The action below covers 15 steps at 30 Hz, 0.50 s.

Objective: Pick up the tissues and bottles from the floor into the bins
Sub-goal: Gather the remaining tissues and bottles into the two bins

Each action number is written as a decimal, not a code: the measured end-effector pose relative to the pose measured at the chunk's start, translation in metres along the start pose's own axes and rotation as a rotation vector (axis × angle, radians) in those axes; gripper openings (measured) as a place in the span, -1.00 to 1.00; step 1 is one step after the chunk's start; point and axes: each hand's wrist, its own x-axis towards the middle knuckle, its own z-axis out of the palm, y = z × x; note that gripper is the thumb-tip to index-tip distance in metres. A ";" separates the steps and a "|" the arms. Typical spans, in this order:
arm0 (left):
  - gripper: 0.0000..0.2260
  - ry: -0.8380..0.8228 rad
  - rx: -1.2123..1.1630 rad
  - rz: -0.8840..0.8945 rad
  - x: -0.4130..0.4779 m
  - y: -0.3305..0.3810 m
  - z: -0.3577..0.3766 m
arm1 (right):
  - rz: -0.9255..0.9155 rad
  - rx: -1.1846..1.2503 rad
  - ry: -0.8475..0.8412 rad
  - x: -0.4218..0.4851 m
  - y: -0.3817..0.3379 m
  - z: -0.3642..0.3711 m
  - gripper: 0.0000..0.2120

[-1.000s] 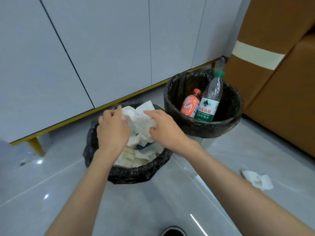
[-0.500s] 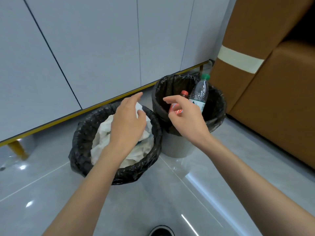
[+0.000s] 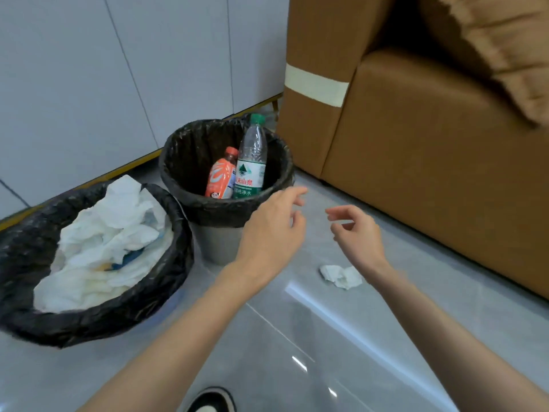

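A crumpled white tissue (image 3: 341,276) lies on the grey floor, below my right hand (image 3: 358,237), which hovers above it with fingers loosely curled and empty. My left hand (image 3: 271,233) is open and empty, in front of the right bin (image 3: 190,203). That black-lined bin holds an orange bottle (image 3: 220,176) and a clear water bottle (image 3: 251,162) with a green cap. The left black-lined bin (image 3: 166,281) is heaped with white tissues (image 3: 107,239).
A brown leather sofa (image 3: 430,150) stands at the right, close to the right bin. White cabinet doors (image 3: 118,69) with a gold base strip run behind the bins. The toe of a shoe (image 3: 212,401) shows at the bottom edge.
Both hands left the tissue bin empty and swung right, past the bottle bin, to above the tissue on the floor. The view turned right.
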 end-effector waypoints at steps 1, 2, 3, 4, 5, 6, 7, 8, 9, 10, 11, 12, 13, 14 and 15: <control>-0.63 -0.044 0.022 -0.003 -0.001 0.000 0.016 | 0.030 -0.012 -0.001 -0.001 0.015 -0.006 -0.70; -0.63 -0.091 0.039 -0.009 -0.001 0.000 0.031 | 0.061 -0.024 -0.005 -0.001 0.029 -0.012 -0.70; -0.63 -0.141 0.051 -0.019 -0.002 -0.002 0.046 | 0.093 -0.034 -0.009 -0.002 0.042 -0.017 -0.70; -0.62 -0.194 0.059 -0.036 -0.003 -0.004 0.062 | 0.132 -0.045 -0.010 -0.003 0.054 -0.022 -0.70; -0.62 -0.245 0.069 -0.058 -0.003 -0.007 0.078 | 0.171 -0.058 -0.009 -0.004 0.066 -0.028 -0.70; -0.62 -0.293 0.082 -0.088 -0.003 -0.010 0.091 | 0.203 -0.073 -0.012 -0.006 0.076 -0.033 -0.70; -0.61 -0.338 0.102 -0.120 -0.002 -0.016 0.103 | 0.229 -0.086 -0.017 -0.008 0.084 -0.035 -0.70; -0.60 -0.388 0.122 -0.149 -0.002 -0.019 0.118 | 0.259 -0.100 -0.024 -0.011 0.096 -0.040 -0.70; -0.58 -0.430 0.142 -0.178 -0.002 -0.026 0.128 | 0.277 -0.117 -0.044 -0.013 0.104 -0.039 -0.69; -0.57 -0.478 0.166 -0.194 -0.003 -0.031 0.140 | 0.298 -0.136 -0.073 -0.015 0.114 -0.039 -0.68; -0.55 -0.528 0.194 -0.206 -0.003 -0.036 0.150 | 0.316 -0.159 -0.112 -0.016 0.123 -0.038 -0.67; -0.54 -0.576 0.225 -0.211 -0.005 -0.041 0.160 | 0.331 -0.184 -0.159 -0.018 0.131 -0.037 -0.65; -0.54 -0.622 0.248 -0.215 -0.006 -0.046 0.168 | 0.340 -0.211 -0.203 -0.019 0.138 -0.036 -0.63; -0.53 -0.660 0.259 -0.214 -0.008 -0.049 0.176 | 0.349 -0.232 -0.242 -0.019 0.144 -0.035 -0.61; -0.53 -0.691 0.266 -0.213 -0.009 -0.053 0.181 | 0.351 -0.252 -0.281 -0.018 0.149 -0.033 -0.58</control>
